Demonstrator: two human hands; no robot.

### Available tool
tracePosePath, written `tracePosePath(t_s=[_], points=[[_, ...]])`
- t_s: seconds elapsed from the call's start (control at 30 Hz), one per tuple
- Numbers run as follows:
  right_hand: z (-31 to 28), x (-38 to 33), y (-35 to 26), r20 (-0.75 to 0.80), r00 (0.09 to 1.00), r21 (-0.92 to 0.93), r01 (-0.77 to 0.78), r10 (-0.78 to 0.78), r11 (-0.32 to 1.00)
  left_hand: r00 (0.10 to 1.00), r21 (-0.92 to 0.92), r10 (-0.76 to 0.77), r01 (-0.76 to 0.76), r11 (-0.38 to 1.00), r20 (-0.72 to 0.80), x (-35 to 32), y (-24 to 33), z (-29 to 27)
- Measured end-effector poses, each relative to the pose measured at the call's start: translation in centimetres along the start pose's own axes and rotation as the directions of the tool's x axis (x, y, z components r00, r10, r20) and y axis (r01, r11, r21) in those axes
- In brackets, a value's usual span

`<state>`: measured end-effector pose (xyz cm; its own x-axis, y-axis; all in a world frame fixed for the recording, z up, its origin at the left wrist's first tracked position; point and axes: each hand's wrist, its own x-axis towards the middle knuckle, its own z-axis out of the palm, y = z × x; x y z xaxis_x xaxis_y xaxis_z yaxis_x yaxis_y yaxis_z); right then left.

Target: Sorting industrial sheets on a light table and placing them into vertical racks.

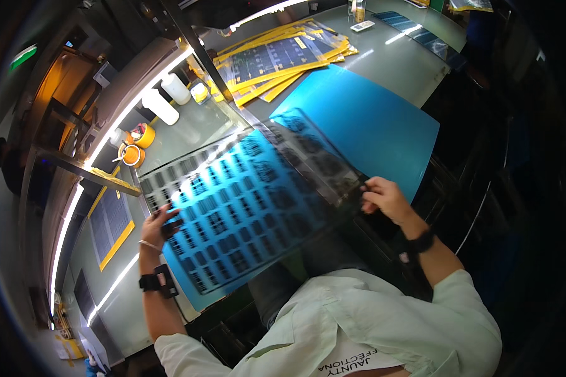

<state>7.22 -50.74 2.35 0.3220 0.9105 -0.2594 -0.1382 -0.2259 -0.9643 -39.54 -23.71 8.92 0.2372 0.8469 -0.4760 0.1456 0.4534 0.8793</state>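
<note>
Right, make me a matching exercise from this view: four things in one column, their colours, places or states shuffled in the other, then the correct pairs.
Column one
1. Patterned film
2. Bottles
3. Pile of sheets
4. Large plain sheet to the right of the film

Column two
A. Yellow-edged, on the far part of the table
B. Blue, lying between the pile and the right hand
C. Held by both the left hand and the right hand
D. White, side by side

Pairs: 1-C, 2-D, 3-A, 4-B
</note>
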Motion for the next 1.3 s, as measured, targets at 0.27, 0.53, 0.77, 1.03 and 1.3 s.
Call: tracePosePath(t_s=[0.27,0.53,0.77,1.03,1.3], points=[[7.6,1.6,1.7,0.001,1.000,-0.290,-0.002,0.002,0.957,0.917,0.078,0.199,-0.183,0.980,-0.346,-2.0,-6.3,-8.3],[7.1,1.1,5.7,-0.076,0.990,-0.432,0.077,-0.121,0.899,0.919,0.000,0.141,-0.152,0.988,-0.368,-2.4,-9.4,-9.4],[7.1,1.3,6.0,-0.041,0.998,-0.135,-0.062,0.057,0.989,0.922,-0.034,0.109,-0.131,0.991,-0.371,-1.8,-10.1,-9.6],[7.1,1.5,6.1,-0.058,0.998,-0.180,-0.004,-0.006,0.984,0.931,-0.053,-0.003,-0.017,0.998,-0.364,-1.1,-9.8,-9.0],[7.3,1.4,5.7,-0.033,0.999,-0.161,-0.018,0.013,0.987,0.931,-0.129,-0.070,0.025,0.991,-0.359,-0.7,-11.2,-9.9]])
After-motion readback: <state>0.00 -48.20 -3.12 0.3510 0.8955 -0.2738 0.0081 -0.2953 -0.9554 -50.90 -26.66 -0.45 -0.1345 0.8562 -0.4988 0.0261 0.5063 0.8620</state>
